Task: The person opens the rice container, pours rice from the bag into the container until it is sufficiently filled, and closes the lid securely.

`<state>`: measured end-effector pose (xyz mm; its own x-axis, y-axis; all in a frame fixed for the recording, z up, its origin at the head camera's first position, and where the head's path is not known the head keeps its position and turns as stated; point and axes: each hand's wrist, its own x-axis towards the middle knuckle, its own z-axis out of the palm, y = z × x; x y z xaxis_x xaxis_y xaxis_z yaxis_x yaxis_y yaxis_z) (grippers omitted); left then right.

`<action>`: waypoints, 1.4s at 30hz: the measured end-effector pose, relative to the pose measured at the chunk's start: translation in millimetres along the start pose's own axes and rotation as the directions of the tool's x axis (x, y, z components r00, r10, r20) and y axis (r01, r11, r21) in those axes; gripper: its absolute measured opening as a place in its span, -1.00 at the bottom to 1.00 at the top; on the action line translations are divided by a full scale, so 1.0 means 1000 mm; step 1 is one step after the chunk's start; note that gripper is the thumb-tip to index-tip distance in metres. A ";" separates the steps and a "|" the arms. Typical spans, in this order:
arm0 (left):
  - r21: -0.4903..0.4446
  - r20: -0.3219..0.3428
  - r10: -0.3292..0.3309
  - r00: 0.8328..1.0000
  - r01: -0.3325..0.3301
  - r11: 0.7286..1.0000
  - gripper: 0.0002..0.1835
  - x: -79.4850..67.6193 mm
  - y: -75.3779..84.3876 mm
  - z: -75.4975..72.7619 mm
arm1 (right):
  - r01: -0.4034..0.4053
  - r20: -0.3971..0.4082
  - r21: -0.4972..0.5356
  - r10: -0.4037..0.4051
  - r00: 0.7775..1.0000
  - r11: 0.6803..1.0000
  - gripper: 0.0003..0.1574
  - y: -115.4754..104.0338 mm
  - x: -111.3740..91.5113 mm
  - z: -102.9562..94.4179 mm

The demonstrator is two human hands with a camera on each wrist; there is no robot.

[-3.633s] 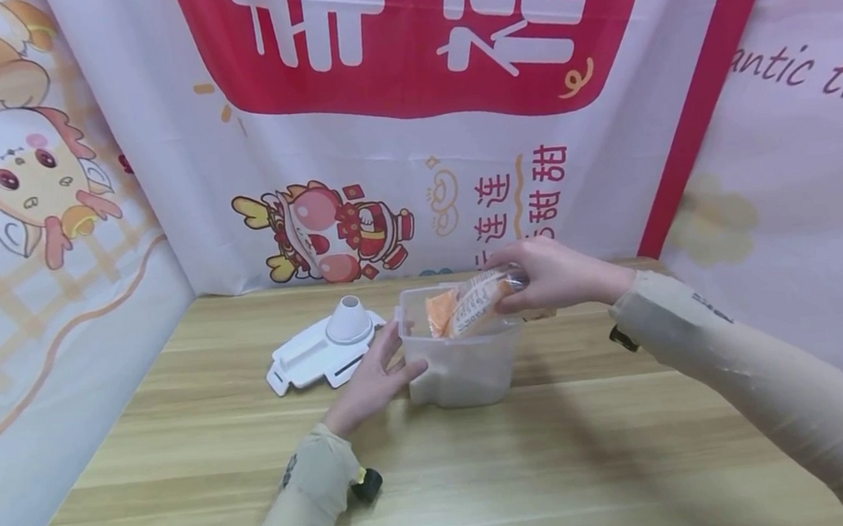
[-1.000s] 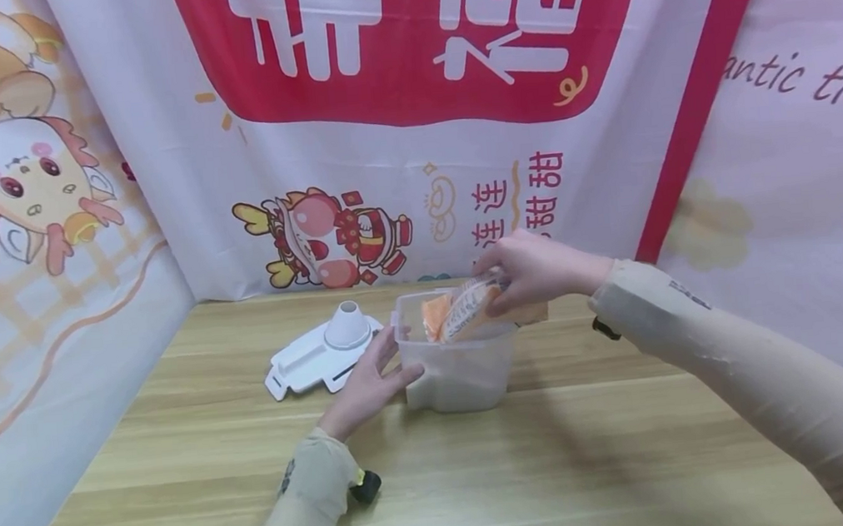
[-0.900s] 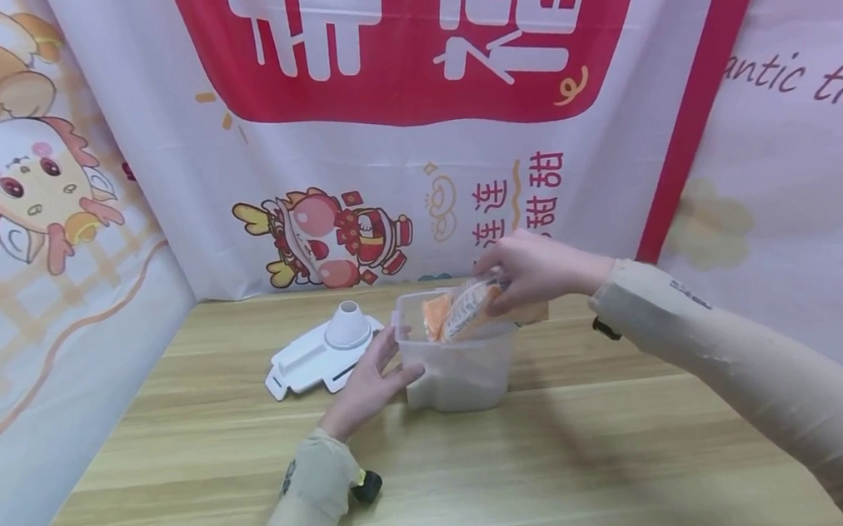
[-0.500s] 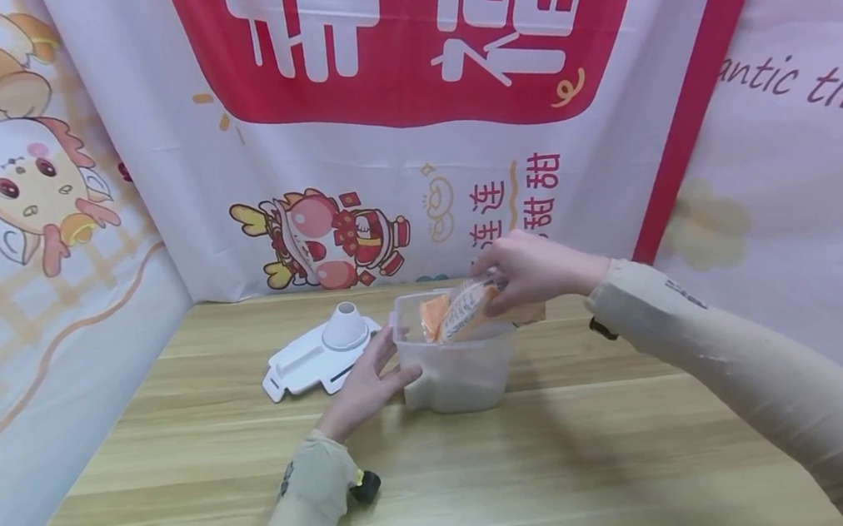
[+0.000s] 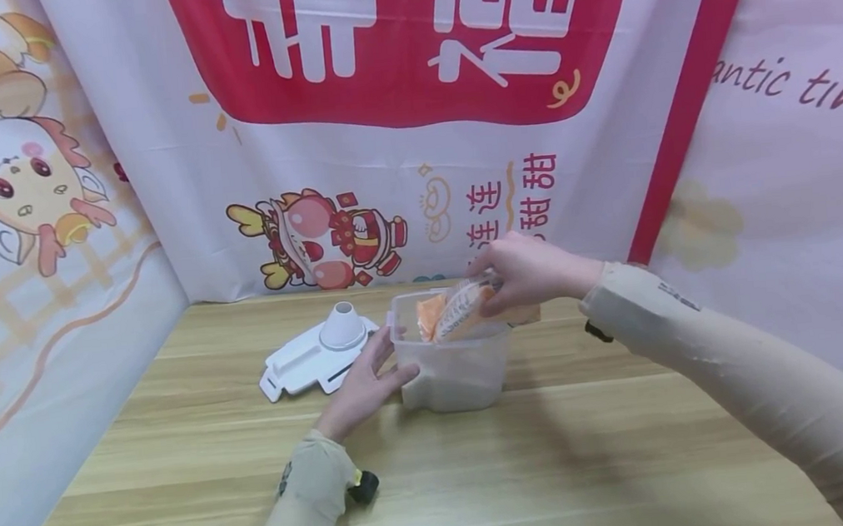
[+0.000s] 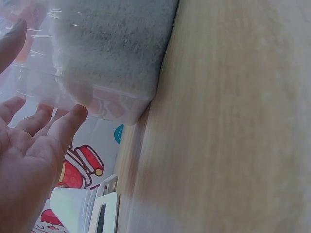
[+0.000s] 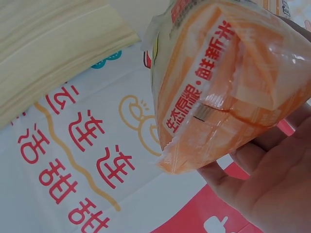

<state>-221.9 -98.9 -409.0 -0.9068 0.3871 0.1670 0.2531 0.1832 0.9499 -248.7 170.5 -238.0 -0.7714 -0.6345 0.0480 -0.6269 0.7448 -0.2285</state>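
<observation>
My right hand [image 5: 531, 270] grips an orange, clear-windowed rice bag [image 5: 463, 309] printed with Chinese characters. The bag leans over the rim of a translucent plastic container [image 5: 454, 377], its near end inside the mouth. In the right wrist view the fingers support the creased bag [image 7: 228, 97] from below. My left hand [image 5: 364, 385] rests against the container's left side, thumb at the front, fingers at the side and fairly straight in the left wrist view. Pale grains [image 6: 112, 43] show through the container wall there. The bag's opening is hidden.
Left of the container lies a white lid [image 5: 299, 370] with a slot, and a white cone-shaped piece [image 5: 343, 328] stands on it. They sit on a wooden table [image 5: 440, 478]. A printed cloth [image 5: 396, 148] hangs behind the table's far edge.
Compared with the earliest frame, the bag and right hand have dipped slightly and more of the bag shows below that hand. The left hand stays against the container; the head view has drifted a little.
</observation>
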 end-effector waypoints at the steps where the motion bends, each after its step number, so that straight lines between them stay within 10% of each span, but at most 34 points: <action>1: 0.002 0.000 0.000 1.000 0.000 1.000 -0.08 0.000 0.000 0.000 | -0.004 0.001 0.002 0.004 1.000 1.000 -0.47 0.000 0.000 0.000; 42: 0.011 0.008 0.006 1.000 -0.006 1.000 -0.08 0.001 -0.002 -0.002 | -0.006 -0.030 -0.022 0.005 1.000 1.000 -0.40 -0.004 -0.001 0.002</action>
<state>-223.6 -100.4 -410.0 -0.9023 0.3959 0.1708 0.2626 0.1905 0.9459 -245.1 167.7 -238.9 -0.7777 -0.6241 0.0758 -0.6245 0.7531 -0.2071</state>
